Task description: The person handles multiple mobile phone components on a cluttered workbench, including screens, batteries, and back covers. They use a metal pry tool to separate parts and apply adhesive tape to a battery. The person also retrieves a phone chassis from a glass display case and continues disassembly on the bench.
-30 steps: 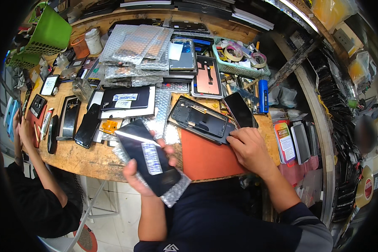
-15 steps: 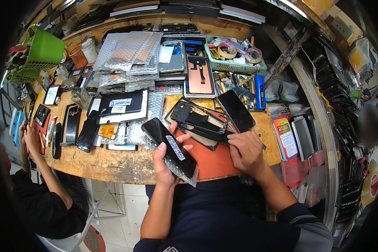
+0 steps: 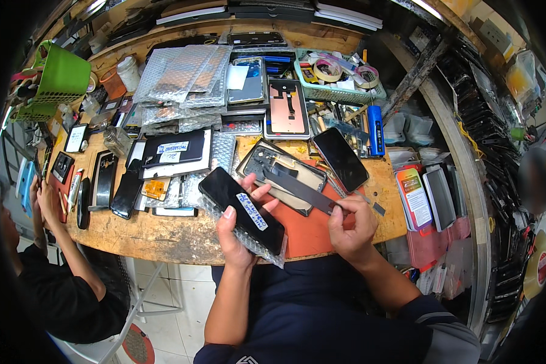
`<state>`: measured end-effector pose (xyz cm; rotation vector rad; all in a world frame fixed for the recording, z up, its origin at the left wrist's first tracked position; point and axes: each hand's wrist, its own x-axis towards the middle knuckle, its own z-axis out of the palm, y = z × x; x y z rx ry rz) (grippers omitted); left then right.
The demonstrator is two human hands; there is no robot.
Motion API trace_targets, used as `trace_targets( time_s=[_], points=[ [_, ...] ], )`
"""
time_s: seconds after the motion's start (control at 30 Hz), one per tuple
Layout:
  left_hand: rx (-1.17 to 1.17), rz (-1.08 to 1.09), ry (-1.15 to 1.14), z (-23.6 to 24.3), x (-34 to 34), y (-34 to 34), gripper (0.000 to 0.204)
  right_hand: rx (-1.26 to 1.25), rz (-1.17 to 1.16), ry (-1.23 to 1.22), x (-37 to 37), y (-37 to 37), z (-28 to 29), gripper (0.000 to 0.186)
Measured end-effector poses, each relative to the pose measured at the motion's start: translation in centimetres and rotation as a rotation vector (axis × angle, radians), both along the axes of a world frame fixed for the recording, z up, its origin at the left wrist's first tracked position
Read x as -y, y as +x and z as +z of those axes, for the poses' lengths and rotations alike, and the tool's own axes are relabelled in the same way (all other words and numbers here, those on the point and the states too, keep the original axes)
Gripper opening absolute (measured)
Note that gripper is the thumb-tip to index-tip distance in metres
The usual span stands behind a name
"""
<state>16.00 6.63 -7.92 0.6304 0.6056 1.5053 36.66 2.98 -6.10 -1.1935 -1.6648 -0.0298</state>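
My left hand (image 3: 238,246) grips a black phone (image 3: 224,194) with a handwritten label, along with bubble wrap (image 3: 266,255) beneath it, held above the bench edge. My right hand (image 3: 353,227) pinches the end of a long flat dark strip (image 3: 300,193), which slants over an open phone housing or tray (image 3: 303,173) with parts in it. That lies partly on an orange mat (image 3: 303,236). Another black phone (image 3: 340,158) rests just beyond my right hand, screen up.
The wooden bench (image 3: 97,230) carries stacks of bubble-wrapped panels (image 3: 170,76), phone parts, a mint basket (image 3: 340,90) with tape rolls, tools and a blue cylinder (image 3: 377,130). A co-worker (image 3: 60,291) works at left. A shelf (image 3: 503,194) of dark items stands at right.
My left hand has turned the phone further sideways. My right hand has moved from the housing's right end slightly down, now with the dark strip raised in its pinch.
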Motion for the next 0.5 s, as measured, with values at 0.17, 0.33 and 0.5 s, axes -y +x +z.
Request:
trace_targets(
  time_s=[0.17, 0.33, 0.5],
  points=[
    [0.121, -0.120, 0.013, 1.4, -1.4, 1.8, 0.075, -0.047, -0.018, -0.061, 0.0, 0.6, 0.4, 0.018],
    [0.178, -0.073, -0.020, 1.2, -2.5, 3.2, 0.073, 0.080, 0.028, -0.045, 0.7, 1.0, 2.0, 0.019],
    [0.188, -0.034, -0.076, 1.8, -2.0, 3.1, 0.074, 0.024, -0.003, -0.054, 1.6, 1.8, 1.7, 0.019]
  ],
)
